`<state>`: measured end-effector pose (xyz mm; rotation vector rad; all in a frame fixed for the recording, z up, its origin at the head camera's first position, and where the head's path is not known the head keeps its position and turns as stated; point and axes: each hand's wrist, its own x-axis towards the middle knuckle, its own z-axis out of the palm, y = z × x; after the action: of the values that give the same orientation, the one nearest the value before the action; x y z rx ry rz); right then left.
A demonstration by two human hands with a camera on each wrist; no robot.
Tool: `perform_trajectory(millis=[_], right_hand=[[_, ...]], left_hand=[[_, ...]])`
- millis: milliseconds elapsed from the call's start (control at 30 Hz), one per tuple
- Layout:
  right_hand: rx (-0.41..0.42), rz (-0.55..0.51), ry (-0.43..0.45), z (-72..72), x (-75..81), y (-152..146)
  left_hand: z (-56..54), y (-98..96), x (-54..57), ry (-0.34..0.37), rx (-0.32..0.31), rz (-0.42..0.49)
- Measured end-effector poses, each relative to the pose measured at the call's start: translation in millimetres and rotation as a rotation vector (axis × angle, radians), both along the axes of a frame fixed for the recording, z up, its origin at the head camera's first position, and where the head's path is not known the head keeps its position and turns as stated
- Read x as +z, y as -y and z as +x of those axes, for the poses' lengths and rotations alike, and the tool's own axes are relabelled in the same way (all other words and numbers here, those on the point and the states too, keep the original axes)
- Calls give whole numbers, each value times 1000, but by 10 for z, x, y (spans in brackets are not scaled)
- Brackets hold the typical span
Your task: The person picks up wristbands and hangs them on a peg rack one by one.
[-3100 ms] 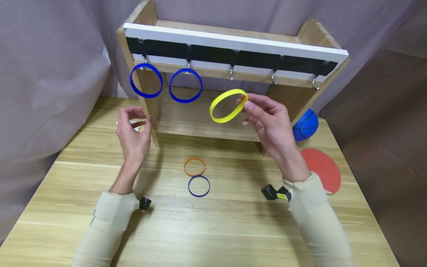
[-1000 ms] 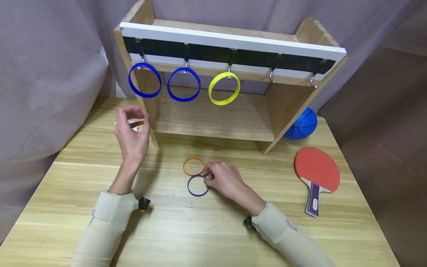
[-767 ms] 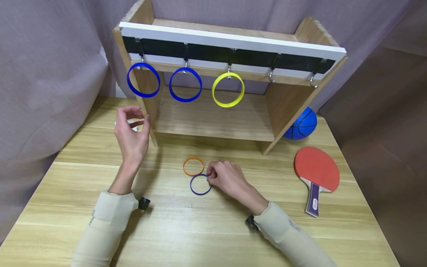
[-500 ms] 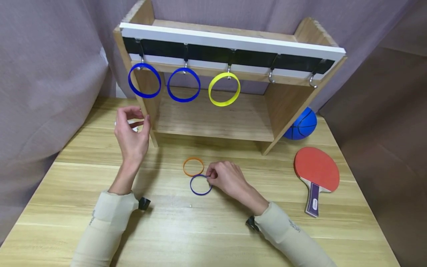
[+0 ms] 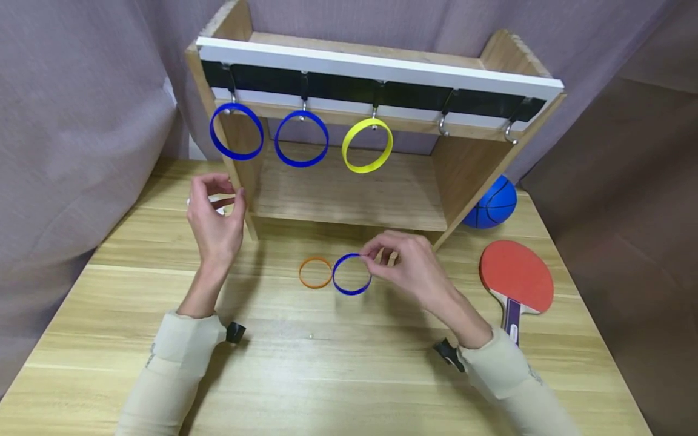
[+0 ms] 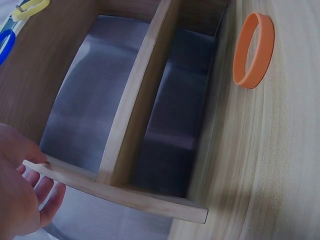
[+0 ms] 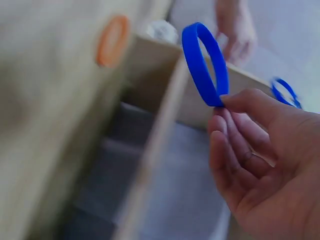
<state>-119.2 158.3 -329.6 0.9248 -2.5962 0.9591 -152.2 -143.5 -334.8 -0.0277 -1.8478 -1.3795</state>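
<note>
My right hand (image 5: 411, 263) pinches a blue silicone wristband (image 7: 204, 65) between thumb and fingertips, raised over the table in front of the shelf. An orange wristband (image 5: 315, 272) lies flat on the table just left of it. With thumb on one face and fingers on the other, my left hand (image 6: 22, 185) grips the edge of the wooden shelf's side board (image 6: 135, 197). From the hook rail (image 5: 382, 94) hang a blue wristband (image 5: 237, 156) at far left, a second blue wristband (image 5: 302, 163) beside it and a yellow wristband (image 5: 367, 168) on the middle hook.
Two bare hooks, a fourth hook (image 5: 443, 126) and a fifth hook (image 5: 510, 133), are at the rail's right. A blue ball (image 5: 493, 204) sits by the shelf's right side. Nearer, a red table tennis paddle (image 5: 517, 275) lies partly behind the right sleeve. Curtains surround the table (image 5: 305, 387).
The yellow wristband went from my right hand onto the middle hook. That hand then took the blue wristband from the table, lifting it up and rightward. The left hand stays put.
</note>
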Motion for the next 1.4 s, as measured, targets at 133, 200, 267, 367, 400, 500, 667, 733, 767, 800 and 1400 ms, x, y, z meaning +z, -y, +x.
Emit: perform_trajectory(millis=[133,200,267,367,400,500,667,733,767,800,1400], right_hand=[[-60,-132,-202,-8,428,-141],[-113,-199,-322,-10,648,-184],[-186,-263,-440,-10,853,-204],[-306,-363,-574,-34,1098,-191],[-343,-379,-605,-45,1159,-187],[-417,-386,-651,-98,1263,-184],[-456,-357,-665,-197,1257,-223],[-462,-347,-669,-227,1232,-243],[-464,-343,-670,-238,1222,-252],[-463,-339,-671,-246,1214,-260],[-464,-233,-646,-122,1202,-238]], left_hand=[[-4,-1,-3,-2,-5,3],[-5,0,-6,-3,-7,5],[-4,0,-9,-4,-7,7],[-1,-1,-10,-3,-6,8],[1,-2,-9,-2,-5,8],[4,-1,-12,2,-2,8],[5,-1,-13,3,-4,7],[3,-2,-13,2,-5,8],[2,-1,-12,2,-6,8],[0,-1,-12,2,-6,8],[-2,-3,-8,0,-7,18]])
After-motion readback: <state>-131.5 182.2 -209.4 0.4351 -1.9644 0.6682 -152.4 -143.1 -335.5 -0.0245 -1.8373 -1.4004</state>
